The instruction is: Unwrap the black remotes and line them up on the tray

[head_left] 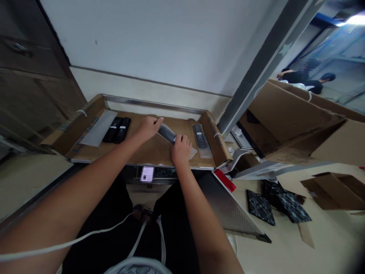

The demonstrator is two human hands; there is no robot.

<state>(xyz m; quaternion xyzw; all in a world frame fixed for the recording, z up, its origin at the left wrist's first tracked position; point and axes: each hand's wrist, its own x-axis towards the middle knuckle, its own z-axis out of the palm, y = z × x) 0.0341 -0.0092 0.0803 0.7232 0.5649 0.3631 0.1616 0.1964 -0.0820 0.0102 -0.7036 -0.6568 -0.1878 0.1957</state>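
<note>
Over the middle of a cardboard-lined tray, a dark remote control in a clear plastic sleeve lies slantwise between my hands. My left hand pinches its upper left end between thumb and fingers. Closed around the lower right end is my right hand, with a bit of the sleeve sticking out past it. Two bare black remote controls with white labels lie side by side on the left. Beside them is a stack of clear plastic sleeves. Another sleeved remote control rests at the right edge.
Raised cardboard sides bound the tray, and a wall stands behind it. A grey post and a large open carton are on the right. Patterned black panels lie on the floor. Two people appear far back right.
</note>
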